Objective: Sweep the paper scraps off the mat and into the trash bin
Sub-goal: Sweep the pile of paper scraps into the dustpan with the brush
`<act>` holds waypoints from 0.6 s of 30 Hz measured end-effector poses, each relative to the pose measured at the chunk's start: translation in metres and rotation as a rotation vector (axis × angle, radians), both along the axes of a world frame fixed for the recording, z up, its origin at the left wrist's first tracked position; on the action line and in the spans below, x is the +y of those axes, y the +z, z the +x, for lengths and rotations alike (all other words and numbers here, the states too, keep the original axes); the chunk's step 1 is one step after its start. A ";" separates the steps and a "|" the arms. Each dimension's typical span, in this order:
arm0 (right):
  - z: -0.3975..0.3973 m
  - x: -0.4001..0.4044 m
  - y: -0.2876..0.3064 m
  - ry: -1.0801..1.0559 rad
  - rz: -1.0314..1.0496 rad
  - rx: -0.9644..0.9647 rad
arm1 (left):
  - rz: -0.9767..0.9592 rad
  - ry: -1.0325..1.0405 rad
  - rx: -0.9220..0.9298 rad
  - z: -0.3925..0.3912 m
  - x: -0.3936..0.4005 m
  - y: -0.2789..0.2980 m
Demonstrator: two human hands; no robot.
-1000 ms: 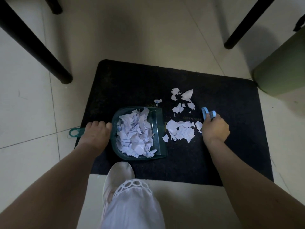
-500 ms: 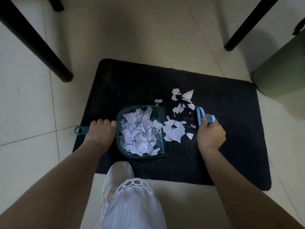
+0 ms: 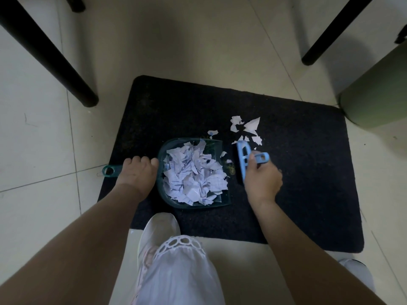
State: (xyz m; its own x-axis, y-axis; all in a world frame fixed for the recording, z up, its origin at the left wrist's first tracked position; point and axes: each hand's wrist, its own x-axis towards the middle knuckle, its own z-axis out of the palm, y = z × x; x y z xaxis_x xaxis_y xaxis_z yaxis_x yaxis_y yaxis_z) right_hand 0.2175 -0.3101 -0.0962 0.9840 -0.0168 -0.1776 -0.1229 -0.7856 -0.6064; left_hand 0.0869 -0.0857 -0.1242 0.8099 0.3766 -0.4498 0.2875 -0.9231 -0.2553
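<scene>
A black mat (image 3: 297, 172) lies on the tiled floor. On it sits a teal dustpan (image 3: 170, 201) heaped with white paper scraps (image 3: 193, 175). My left hand (image 3: 137, 175) grips the dustpan's handle at its left. My right hand (image 3: 262, 179) holds a small blue brush (image 3: 242, 159) just right of the dustpan's open edge. Several loose scraps (image 3: 246, 128) lie on the mat beyond the brush, and a few small bits sit at the pan's mouth. The green trash bin (image 3: 378, 93) stands at the mat's far right corner.
Black furniture legs stand at the left (image 3: 50, 56) and upper right (image 3: 330, 31), beyond the mat. My white shoe (image 3: 160, 227) rests at the mat's near edge, with a pale trouser leg below it. Another shoe (image 3: 356, 269) shows at the lower right.
My right hand swept the brush leftward, pushing the scrap pile beside the dustpan into it. The left hand and dustpan shifted slightly right on the mat.
</scene>
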 end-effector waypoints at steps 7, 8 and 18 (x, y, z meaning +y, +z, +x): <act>0.041 -0.047 -0.005 -0.233 -0.229 -0.062 | -0.012 0.010 0.006 0.001 -0.003 0.000; 0.042 -0.049 -0.007 -0.239 -0.245 -0.031 | -0.012 0.009 0.007 0.001 -0.003 0.000; 0.020 -0.029 -0.010 -0.155 -0.041 0.013 | -0.020 -0.015 -0.011 0.018 -0.023 0.002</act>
State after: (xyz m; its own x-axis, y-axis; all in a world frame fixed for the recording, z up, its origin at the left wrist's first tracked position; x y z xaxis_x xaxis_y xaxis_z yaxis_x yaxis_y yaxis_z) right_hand 0.2380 -0.3393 -0.1062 0.9666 -0.1762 -0.1861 -0.2524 -0.7808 -0.5715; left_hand 0.1050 -0.1084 -0.1227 0.8202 0.3552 -0.4484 0.2761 -0.9323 -0.2335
